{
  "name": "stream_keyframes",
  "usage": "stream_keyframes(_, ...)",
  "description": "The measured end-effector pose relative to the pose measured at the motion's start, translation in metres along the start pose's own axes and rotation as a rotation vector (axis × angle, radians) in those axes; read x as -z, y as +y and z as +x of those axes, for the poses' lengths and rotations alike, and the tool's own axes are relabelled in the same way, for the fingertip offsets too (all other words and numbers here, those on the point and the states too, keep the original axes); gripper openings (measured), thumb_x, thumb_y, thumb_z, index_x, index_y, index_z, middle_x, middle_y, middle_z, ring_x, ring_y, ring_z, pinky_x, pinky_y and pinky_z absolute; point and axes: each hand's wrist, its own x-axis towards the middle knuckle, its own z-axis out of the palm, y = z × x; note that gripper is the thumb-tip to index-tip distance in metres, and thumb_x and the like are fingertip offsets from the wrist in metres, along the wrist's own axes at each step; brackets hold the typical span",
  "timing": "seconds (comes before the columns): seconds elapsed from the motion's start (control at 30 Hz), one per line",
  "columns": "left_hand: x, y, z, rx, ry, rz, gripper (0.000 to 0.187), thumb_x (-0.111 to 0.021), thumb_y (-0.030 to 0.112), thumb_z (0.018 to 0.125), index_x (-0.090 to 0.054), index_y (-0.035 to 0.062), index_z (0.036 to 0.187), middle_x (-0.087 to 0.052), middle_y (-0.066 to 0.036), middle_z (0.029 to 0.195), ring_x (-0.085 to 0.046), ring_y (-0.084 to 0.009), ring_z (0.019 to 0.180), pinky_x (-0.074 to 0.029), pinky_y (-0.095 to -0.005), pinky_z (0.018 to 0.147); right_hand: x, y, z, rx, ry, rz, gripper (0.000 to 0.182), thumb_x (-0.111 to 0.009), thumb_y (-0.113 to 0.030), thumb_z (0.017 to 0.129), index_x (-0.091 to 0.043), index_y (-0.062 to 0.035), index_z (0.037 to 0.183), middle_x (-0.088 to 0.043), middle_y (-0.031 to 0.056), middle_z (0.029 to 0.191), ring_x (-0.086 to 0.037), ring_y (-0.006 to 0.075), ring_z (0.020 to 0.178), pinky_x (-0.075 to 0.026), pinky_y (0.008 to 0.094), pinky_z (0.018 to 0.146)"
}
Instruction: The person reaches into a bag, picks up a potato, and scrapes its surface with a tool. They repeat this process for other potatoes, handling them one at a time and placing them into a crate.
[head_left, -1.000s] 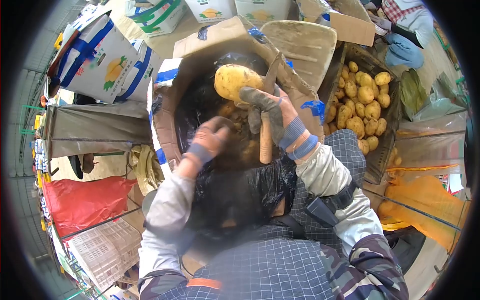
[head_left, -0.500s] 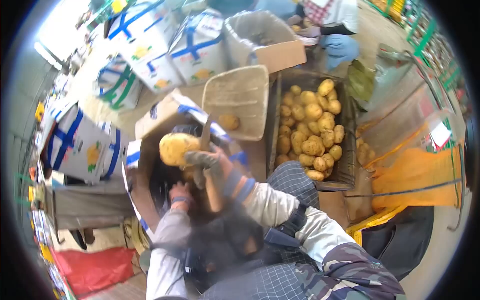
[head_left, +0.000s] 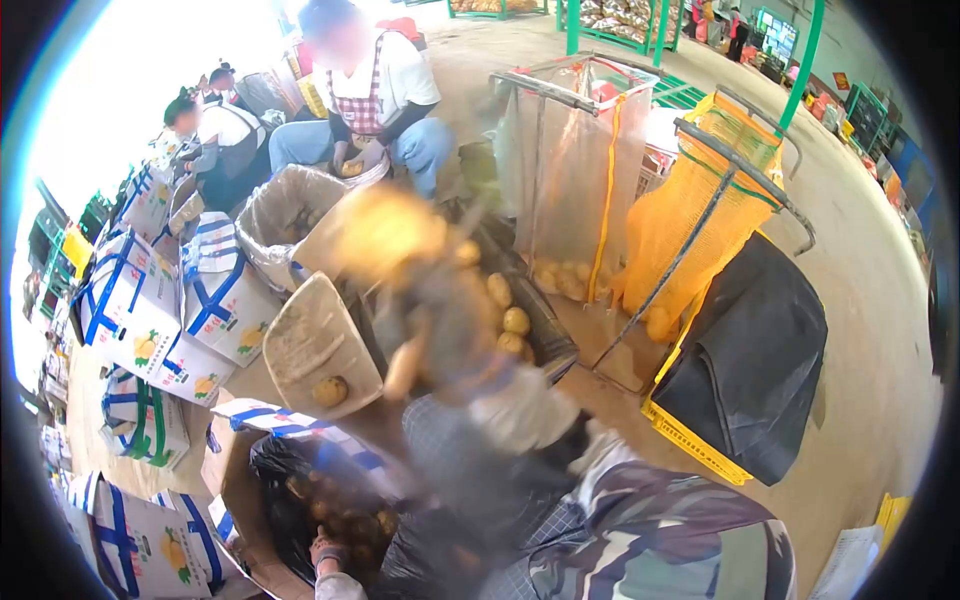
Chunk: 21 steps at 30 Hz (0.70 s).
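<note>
My right hand (head_left: 440,310), in a grey glove and smeared by motion, is raised in front of the crate and closed around a large yellow potato (head_left: 390,235). A tan, handle-like piece (head_left: 404,368) sticks out below this hand; what it belongs to is too blurred to tell. Low in the view, my left hand (head_left: 326,550) is inside an open carton (head_left: 245,510) lined with black plastic, its fingers partly extended beside several potatoes (head_left: 350,525). Behind my right hand, a dark crate (head_left: 550,345) holds more potatoes (head_left: 515,320), partly hidden by my arm.
A scoop-like tray (head_left: 315,340) with one potato stands left of the crate. Taped cartons (head_left: 140,310) are stacked at left. An orange mesh bag (head_left: 690,210) and a clear bag (head_left: 570,170) hang on frames at right. A co-worker (head_left: 370,100) sits opposite, holding a potato.
My right hand has lifted the potato from over the carton towards the crate. My left hand stays in the carton. The view has tilted up and swung right, bringing co-workers into sight.
</note>
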Motion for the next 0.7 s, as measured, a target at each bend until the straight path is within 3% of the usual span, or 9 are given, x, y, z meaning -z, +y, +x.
stream_keyframes(0.1, 0.035, 0.020, -0.046, -0.082, 0.007, 0.075, 0.080, -0.071, 0.051, 0.079, -0.051, 0.0031, 0.140, -0.060, -0.025, 0.136, -0.055, -0.0403, 0.130, -0.045, -0.0436, 0.109, 0.055, -0.105, 0.019, 0.313, 0.133, -0.099, 0.030, -0.060, -0.041, 0.098, -0.064, -0.0122, 0.099, -0.062, 0.0050, 0.074, -0.055, 0.0168, 0.056, -0.043, 0.0324, 0.051)
stream_keyframes(0.2, -0.006, -0.014, -0.012, -0.143, 0.173, -0.299, 0.087, -0.078, 0.046, 0.075, -0.048, 0.0018, 0.143, -0.062, -0.027, 0.131, -0.059, -0.0427, 0.124, -0.047, -0.0442, 0.108, 0.077, -0.198, 0.032, 0.641, 0.378, -0.118, 0.039, -0.060, -0.040, 0.096, -0.067, -0.0050, 0.111, -0.063, 0.0058, 0.069, -0.054, 0.0171, 0.053, -0.046, 0.0344, 0.051)
stream_keyframes(0.23, 0.010, -0.017, -0.039, -0.434, 0.269, -0.457, 0.075, -0.077, 0.036, 0.081, -0.048, 0.0011, 0.141, -0.065, -0.025, 0.127, -0.065, -0.0379, 0.117, -0.055, -0.0425, 0.097, 0.101, -0.230, 0.037, 0.724, 0.487, -0.230, 0.038, -0.060, -0.039, 0.096, -0.067, -0.0046, 0.111, -0.063, 0.0060, 0.070, -0.054, 0.0172, 0.053, -0.047, 0.0340, 0.051)
stream_keyframes(0.27, 0.056, 0.008, -0.110, -0.319, -0.005, -1.227, 0.044, -0.075, 0.020, 0.085, -0.060, 0.0038, 0.123, -0.070, -0.013, 0.113, -0.070, -0.0268, 0.102, -0.056, -0.0368, 0.091, 0.113, -0.242, 0.040, 0.702, 0.539, -0.340, 0.038, -0.060, -0.038, 0.096, -0.067, -0.0041, 0.112, -0.063, 0.0062, 0.072, -0.055, 0.0172, 0.054, -0.047, 0.0337, 0.052)
stream_keyframes(0.3, 0.073, 0.010, -0.128, -0.407, -0.087, -1.420, 0.042, -0.070, 0.019, 0.088, -0.059, 0.0021, 0.125, -0.069, -0.011, 0.110, -0.068, -0.0216, 0.099, -0.056, -0.0357, 0.089, 0.138, -0.268, 0.043, 0.707, 0.611, -0.461, 0.038, -0.060, -0.037, 0.095, -0.067, -0.0037, 0.112, -0.063, 0.0065, 0.073, -0.055, 0.0172, 0.054, -0.047, 0.0334, 0.052)
stream_keyframes(0.4, 0.094, 0.014, -0.162, -0.707, -0.198, -1.743, 0.054, -0.059, 0.037, 0.091, -0.056, -0.0009, 0.129, -0.067, -0.015, 0.114, -0.068, -0.0248, 0.099, -0.055, -0.0364, 0.092, 0.216, -0.316, 0.064, 0.605, 0.737, -0.730, 0.037, -0.060, -0.034, 0.095, -0.067, -0.0023, 0.113, -0.064, 0.0071, 0.077, -0.056, 0.0173, 0.056, -0.048, 0.0324, 0.054)
stream_keyframes(0.47, 0.093, 0.012, -0.175, -0.621, -0.302, -2.016, 0.049, -0.052, 0.036, 0.100, -0.056, -0.0001, 0.132, -0.066, -0.014, 0.121, -0.066, -0.0245, 0.108, -0.054, -0.0366, 0.093, 0.264, -0.337, 0.083, 0.518, 0.787, -0.852, 0.037, -0.060, -0.032, 0.095, -0.068, -0.0014, 0.114, -0.064, 0.0075, 0.079, -0.056, 0.0174, 0.057, -0.048, 0.0317, 0.054)
stream_keyframes(0.6, 0.075, 0.014, -0.180, -0.503, -0.236, -2.256, 0.049, -0.042, 0.041, 0.105, -0.057, 0.0000, 0.128, -0.070, -0.014, 0.107, -0.070, -0.0212, 0.075, -0.057, -0.0297, 0.059, 0.301, -0.353, 0.111, 0.460, 0.864, -0.945, 0.036, -0.059, -0.027, 0.094, -0.068, 0.0005, 0.116, -0.065, 0.0084, 0.084, -0.057, 0.0175, 0.060, -0.049, 0.0304, 0.056)
stream_keyframes(0.7, 0.076, 0.005, -0.183, -0.565, -0.304, -2.201, 0.058, -0.045, 0.049, 0.103, -0.059, -0.0004, 0.129, -0.071, -0.020, 0.104, -0.071, -0.0294, 0.074, -0.057, -0.0343, 0.053, 0.295, -0.367, 0.116, 0.537, 0.893, -0.913, 0.036, -0.059, -0.024, 0.093, -0.068, 0.0019, 0.117, -0.066, 0.0090, 0.088, -0.058, 0.0175, 0.061, -0.049, 0.0294, 0.057)
